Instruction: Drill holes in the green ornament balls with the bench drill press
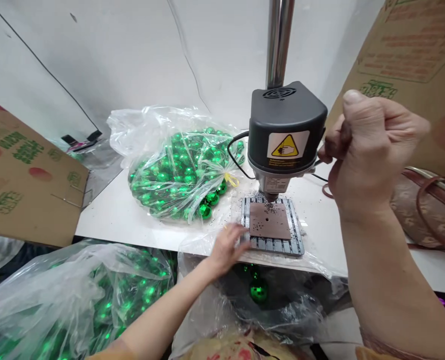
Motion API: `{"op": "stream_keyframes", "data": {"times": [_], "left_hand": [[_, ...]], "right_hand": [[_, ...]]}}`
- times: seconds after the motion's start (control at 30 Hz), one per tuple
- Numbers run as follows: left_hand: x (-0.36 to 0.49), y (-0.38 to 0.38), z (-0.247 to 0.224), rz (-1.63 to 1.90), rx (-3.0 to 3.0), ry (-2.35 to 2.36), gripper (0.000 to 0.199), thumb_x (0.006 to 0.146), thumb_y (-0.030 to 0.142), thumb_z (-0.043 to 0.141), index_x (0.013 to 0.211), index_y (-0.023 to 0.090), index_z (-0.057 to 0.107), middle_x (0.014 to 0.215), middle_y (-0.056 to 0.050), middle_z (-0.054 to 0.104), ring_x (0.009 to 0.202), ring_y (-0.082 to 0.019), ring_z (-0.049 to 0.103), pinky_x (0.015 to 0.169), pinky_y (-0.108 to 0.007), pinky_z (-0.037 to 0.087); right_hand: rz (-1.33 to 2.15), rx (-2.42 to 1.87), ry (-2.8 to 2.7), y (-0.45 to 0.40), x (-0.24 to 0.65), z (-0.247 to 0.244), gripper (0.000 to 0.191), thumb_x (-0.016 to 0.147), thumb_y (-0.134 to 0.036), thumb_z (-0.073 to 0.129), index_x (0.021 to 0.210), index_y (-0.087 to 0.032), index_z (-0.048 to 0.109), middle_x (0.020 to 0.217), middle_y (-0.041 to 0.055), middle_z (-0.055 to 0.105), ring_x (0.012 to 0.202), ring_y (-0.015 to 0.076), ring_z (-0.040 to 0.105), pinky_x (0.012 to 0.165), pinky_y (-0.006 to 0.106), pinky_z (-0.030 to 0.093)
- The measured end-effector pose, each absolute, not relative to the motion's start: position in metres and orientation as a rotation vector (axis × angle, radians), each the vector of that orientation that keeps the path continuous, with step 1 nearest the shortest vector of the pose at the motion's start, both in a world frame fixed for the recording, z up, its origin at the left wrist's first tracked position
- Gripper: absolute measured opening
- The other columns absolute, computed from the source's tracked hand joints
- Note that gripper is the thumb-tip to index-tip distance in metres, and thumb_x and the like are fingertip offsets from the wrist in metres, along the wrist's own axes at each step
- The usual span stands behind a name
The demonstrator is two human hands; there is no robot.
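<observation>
A small black bench drill press [288, 130] with a yellow warning label stands on a white table. Beside its head, my right hand [368, 135] is raised and closed around the feed lever, most of which the fingers hide. Under the chuck [272, 196], a brown square board [260, 227] with a small dark hole lies on the slotted metal base [295, 245], strewn with dark shavings. At the base's left front edge is my left hand [228, 247], fingers apart and slightly blurred, with nothing seen in it.
A clear plastic bag of shiny green balls [181, 170] lies left of the drill. Another bag [125, 285] sits lower left. One green ball [258, 290] shows below the table edge. Cardboard boxes [27, 175] flank both sides; a patterned bag [417, 210] is at right.
</observation>
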State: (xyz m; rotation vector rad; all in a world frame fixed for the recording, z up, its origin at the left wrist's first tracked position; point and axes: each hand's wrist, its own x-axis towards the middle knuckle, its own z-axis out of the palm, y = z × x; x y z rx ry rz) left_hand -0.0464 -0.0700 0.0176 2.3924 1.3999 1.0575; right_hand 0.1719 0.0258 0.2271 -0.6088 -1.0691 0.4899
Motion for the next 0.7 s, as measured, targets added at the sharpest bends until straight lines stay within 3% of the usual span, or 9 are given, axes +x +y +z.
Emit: {"op": "stream_keyframes", "data": {"times": [0.07, 0.13, 0.23, 0.33, 0.47, 0.7], "left_hand": [[-0.063, -0.035, 0.029, 1.059, 2.234, 1.872, 0.017, 0.098, 0.026, 0.050, 0.107, 0.023, 0.063, 0.103, -0.012, 0.066, 0.099, -0.027, 0.063, 0.089, -0.041, 0.048], [-0.077, -0.001, 0.041, 0.834, 2.069, 2.239, 0.016, 0.092, 0.017, 0.056, 0.105, 0.020, 0.064, 0.106, -0.015, 0.065, 0.104, -0.031, 0.062, 0.088, -0.043, 0.047], [-0.086, 0.029, 0.050, 0.628, 1.972, 2.357, 0.022, 0.081, 0.005, 0.062, 0.098, 0.018, 0.065, 0.099, -0.014, 0.065, 0.100, -0.033, 0.064, 0.085, -0.043, 0.047], [-0.080, 0.029, 0.048, 0.748, 2.020, 2.207, 0.026, 0.078, 0.013, 0.069, 0.103, 0.020, 0.064, 0.100, -0.012, 0.066, 0.098, -0.031, 0.064, 0.085, -0.041, 0.048], [-0.054, 0.007, 0.039, 1.094, 1.953, 1.643, 0.041, 0.077, 0.029, 0.074, 0.113, 0.021, 0.057, 0.101, -0.005, 0.067, 0.087, -0.020, 0.065, 0.078, -0.032, 0.050], [-0.021, -0.005, 0.035, 1.048, 1.807, 1.231, 0.056, 0.076, 0.028, 0.073, 0.126, 0.020, 0.050, 0.116, -0.009, 0.067, 0.107, -0.022, 0.064, 0.093, -0.034, 0.050]], "right_hand": [[0.486, -0.606, -1.062, 0.026, 0.172, 0.227, 0.040, 0.084, -0.026, 0.061, 0.050, -0.018, 0.041, 0.041, -0.0075, 0.037, 0.034, 0.0025, 0.035, 0.035, 0.024, 0.024], [0.485, -0.604, -1.060, 0.025, 0.172, 0.227, 0.040, 0.084, -0.026, 0.061, 0.050, -0.019, 0.041, 0.041, -0.0075, 0.036, 0.034, 0.0027, 0.034, 0.035, 0.025, 0.024], [0.483, -0.601, -1.068, 0.024, 0.172, 0.226, 0.040, 0.085, -0.027, 0.061, 0.051, -0.019, 0.042, 0.042, -0.0076, 0.037, 0.035, 0.0023, 0.034, 0.036, 0.024, 0.024], [0.481, -0.596, -1.067, 0.025, 0.172, 0.225, 0.041, 0.085, -0.027, 0.062, 0.051, -0.018, 0.042, 0.042, -0.0074, 0.037, 0.035, 0.0023, 0.033, 0.035, 0.025, 0.024], [0.458, -0.595, -1.073, 0.026, 0.171, 0.225, 0.041, 0.086, -0.028, 0.061, 0.051, -0.018, 0.040, 0.043, -0.0077, 0.037, 0.035, 0.0015, 0.033, 0.036, 0.023, 0.024], [0.463, -0.602, -1.084, 0.026, 0.171, 0.226, 0.043, 0.087, -0.028, 0.058, 0.050, -0.017, 0.040, 0.043, -0.0076, 0.036, 0.037, -0.0010, 0.031, 0.038, 0.021, 0.022]]}}
